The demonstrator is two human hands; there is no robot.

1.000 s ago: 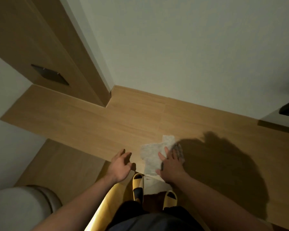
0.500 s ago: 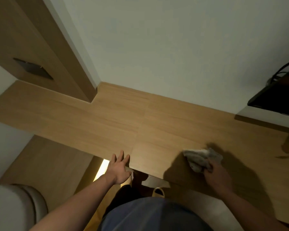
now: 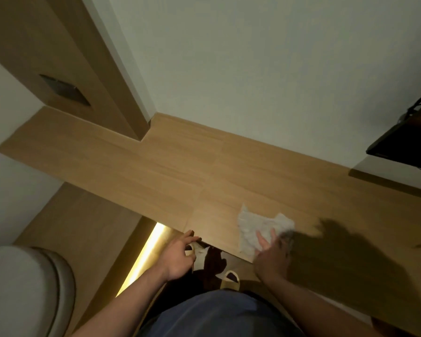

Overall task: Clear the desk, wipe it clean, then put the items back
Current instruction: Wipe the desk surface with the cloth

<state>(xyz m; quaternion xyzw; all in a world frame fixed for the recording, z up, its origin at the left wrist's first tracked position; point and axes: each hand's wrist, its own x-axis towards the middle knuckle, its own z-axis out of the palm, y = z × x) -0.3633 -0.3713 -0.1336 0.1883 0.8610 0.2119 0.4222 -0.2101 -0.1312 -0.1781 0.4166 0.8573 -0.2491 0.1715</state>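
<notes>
Near the front edge of the desk [image 3: 253, 166], my right hand [image 3: 271, 256] presses the cloth [image 3: 258, 227] flat with straight fingers, mid-wipe. My left hand [image 3: 180, 254] rests relaxed at the edge. Next I'd sweep toward the unwiped stretch, keeping even pressure.

right hand [image 3: 271, 257] flat on wipe [image 3: 258, 229] | desk [image 3: 156, 171] | left hand [image 3: 179, 255] at desk edge

Pale wall [image 3: 253, 69]; wooden panel [image 3: 34, 45]; dim light
</notes>
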